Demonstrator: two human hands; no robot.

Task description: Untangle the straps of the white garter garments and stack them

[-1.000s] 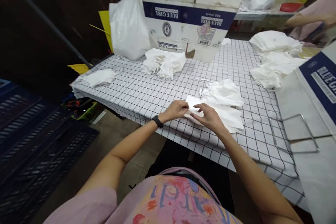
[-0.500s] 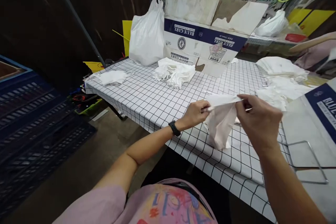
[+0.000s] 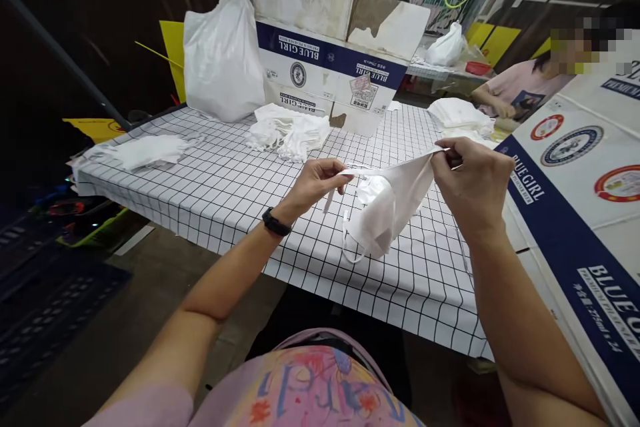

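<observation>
A white bra (image 3: 373,223) with a moulded cup hangs between my hands above the near part of the table. My left hand (image 3: 323,183), a dark band on its wrist, pinches one end of its edge. At the other end, my right hand (image 3: 473,177) grips the fabric between thumb and fingers. The upper edge is stretched in a slanting line, higher at the right. A thin strap loops below the cup. Beyond my left hand lies a stack of folded white garments (image 3: 287,130).
A checked cloth covers the table (image 3: 220,193). A white plastic bag (image 3: 223,60) and a cardboard box (image 3: 320,73) stand at the back. White pieces (image 3: 150,150) lie left; another white stack (image 3: 457,115) sits at far right. A large box (image 3: 565,167) borders my right arm. A co-worker (image 3: 525,90) is beyond.
My hands have drawn apart, pulling the bra's edge taut, and its cup and strap now show. The view has turned right, bringing the co-worker and more of the right-hand box into sight.
</observation>
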